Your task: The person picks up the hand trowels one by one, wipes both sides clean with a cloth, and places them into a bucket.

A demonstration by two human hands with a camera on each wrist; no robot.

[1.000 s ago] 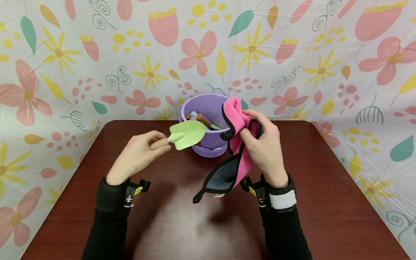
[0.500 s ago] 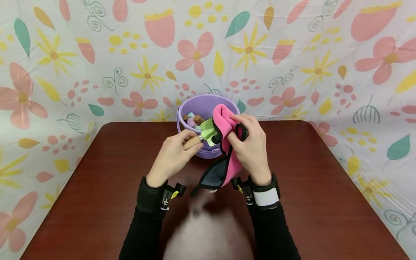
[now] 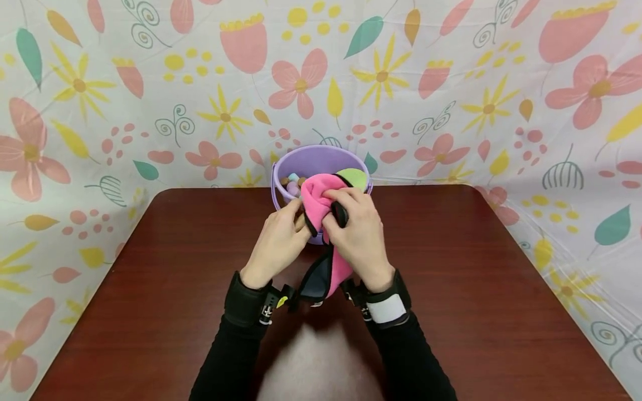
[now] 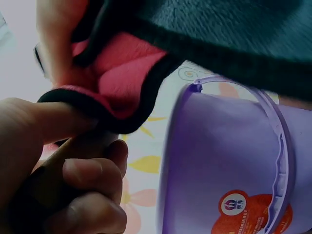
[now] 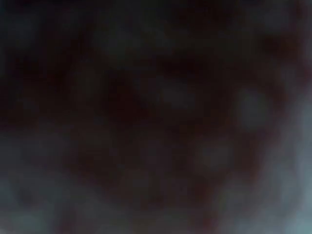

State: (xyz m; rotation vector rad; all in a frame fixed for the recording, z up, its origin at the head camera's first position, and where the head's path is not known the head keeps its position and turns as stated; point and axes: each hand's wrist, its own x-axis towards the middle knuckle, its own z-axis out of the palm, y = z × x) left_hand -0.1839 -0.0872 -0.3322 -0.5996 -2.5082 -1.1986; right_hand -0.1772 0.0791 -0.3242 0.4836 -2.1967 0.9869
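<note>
My left hand grips the wooden handle of a small green trowel. In the left wrist view the fingers curl round that handle, just below the cloth. A pink cloth with a dark grey back and black edging is pinched in my right hand. It is folded over the trowel's neck and part of the blade; the green tip shows beyond it. One grey corner of the cloth hangs down between the wrists. The right wrist view is dark and blurred, with nothing distinct in it.
Just behind the hands, a purple bucket with a handle stands at the table's back edge. Several small pastel and brown items lie inside it. The brown table meets a flower-printed curtain at the back.
My left hand has brought the trowel rightward to the cloth, and the blade has passed under it. The right hand has shifted left and slightly down with the cloth.
</note>
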